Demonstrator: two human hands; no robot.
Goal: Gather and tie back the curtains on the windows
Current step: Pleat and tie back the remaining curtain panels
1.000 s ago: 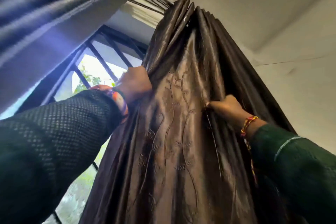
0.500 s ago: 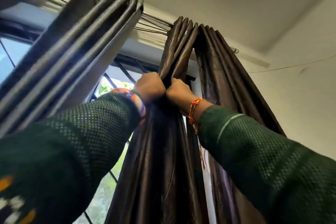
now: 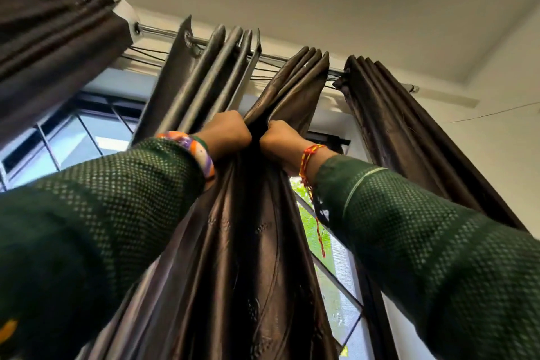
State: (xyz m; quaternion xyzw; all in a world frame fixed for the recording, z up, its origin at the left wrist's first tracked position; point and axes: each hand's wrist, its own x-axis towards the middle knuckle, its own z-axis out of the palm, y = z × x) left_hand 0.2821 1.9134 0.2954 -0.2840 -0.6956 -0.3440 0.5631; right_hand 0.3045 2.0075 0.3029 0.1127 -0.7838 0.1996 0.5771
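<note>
You see daylight coming through the window (image 3: 87, 137) behind the curtain (image 3: 242, 242), whose satin folds shine; below the window both sleeves are dim, and edges bend.

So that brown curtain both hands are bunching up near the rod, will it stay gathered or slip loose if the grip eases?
The brown curtain looks glossy and satiny, so it probably slides easily. It hangs in soft, floppy folds below the left hand and right hand, so it likely spreads again unless tied. It seems light.

Glossy satin-like curtain (image 3: 248, 242), shiny metal rod (image 3: 163, 31)
</note>
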